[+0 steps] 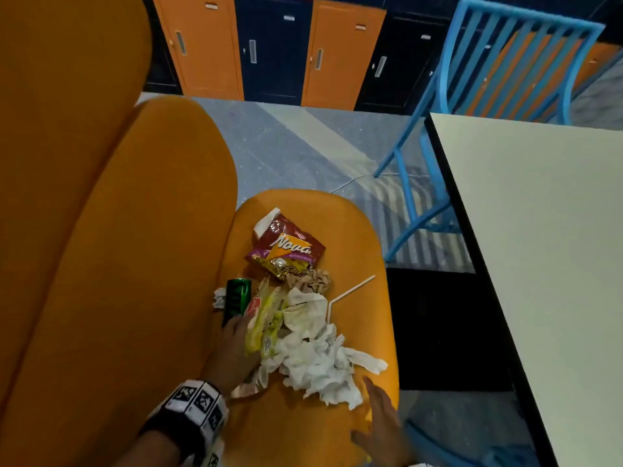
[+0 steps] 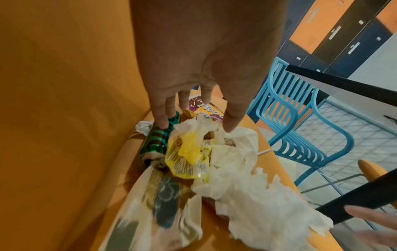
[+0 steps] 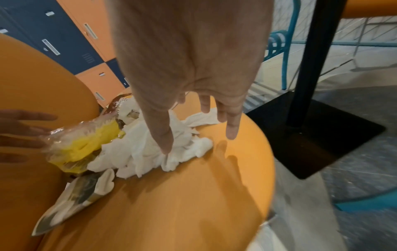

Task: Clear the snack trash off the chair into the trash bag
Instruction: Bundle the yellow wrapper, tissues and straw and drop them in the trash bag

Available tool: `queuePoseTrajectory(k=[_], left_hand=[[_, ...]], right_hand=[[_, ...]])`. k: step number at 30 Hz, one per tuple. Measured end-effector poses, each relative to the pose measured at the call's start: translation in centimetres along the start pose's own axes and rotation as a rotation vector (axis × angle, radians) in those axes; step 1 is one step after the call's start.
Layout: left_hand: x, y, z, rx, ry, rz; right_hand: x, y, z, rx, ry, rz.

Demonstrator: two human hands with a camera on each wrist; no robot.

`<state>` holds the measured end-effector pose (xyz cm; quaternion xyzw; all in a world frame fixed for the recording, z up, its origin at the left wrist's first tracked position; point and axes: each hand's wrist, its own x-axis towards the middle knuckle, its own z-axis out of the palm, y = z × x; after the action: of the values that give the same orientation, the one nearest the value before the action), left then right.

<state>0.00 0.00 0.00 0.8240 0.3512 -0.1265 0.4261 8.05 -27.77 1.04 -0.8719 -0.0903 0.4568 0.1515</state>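
Both my hands are over the orange chair seat with fingers straight and holding nothing. My left hand reaches along the seat's back edge, fingertips touching the green can that lies on its side; the yellow wrapper lies just beside that hand. My right hand is spread near the front edge, next to the crumpled white napkins, its thumb over them in the wrist view. Farther back on the seat lie a red snack bag, a wad of brown paper and a white straw. A clear printed wrapper lies nearest me. A white table stands to my right.
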Motion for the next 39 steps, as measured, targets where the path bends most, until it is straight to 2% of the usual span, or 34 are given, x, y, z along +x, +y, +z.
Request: queuePoseTrajectory(k=[4,11,13,18,22,27,30,34,36,39], left_hand=[[4.4,0.3,0.4,0.084,0.066,-0.045],[6.6,-0.6,3.2,0.109,-0.026,-0.190],[6.5,-0.4,3.3,0.068,0.013,-0.213],[4.5,-0.3,2.9,-0.238,0.137,-0.240],[3.0,1.9,3.6,-0.324,0.107,-0.149],[4.6,3.2,6.8,-0.295,-0.100,-0.159],[5.7,4.0,7.9,-0.359,-0.193,-0.181],[6.9,4.6,8.0,-0.493,-0.231,-0.246],[7.3,4.7,7.6,-0.543,-0.251,-0.265],[7.6,4.1,6.5,-0.453,-0.133,-0.298]], right_hand=[[4.1,-2.2,0.2,0.035,0.057,-0.022],[9.6,-2.4,1.5,0.061,0.028,-0.005],[10.5,-2.7,2.3,0.228,0.074,-0.018],[12.3,-4.4,2.1,0.722,0.181,0.004],[13.5,-5.1,1.1,0.840,0.205,0.042],[13.7,-6.6,0.6,0.768,0.049,-0.115],[13.8,-6.8,1.1,0.898,-0.109,-0.094],[14.0,-6.6,0.7,1.038,-0.272,-0.085],[14.1,-6.4,0.3,0.989,-0.366,-0.103],[13.9,-6.5,-0.6,0.819,-0.454,-0.150]])
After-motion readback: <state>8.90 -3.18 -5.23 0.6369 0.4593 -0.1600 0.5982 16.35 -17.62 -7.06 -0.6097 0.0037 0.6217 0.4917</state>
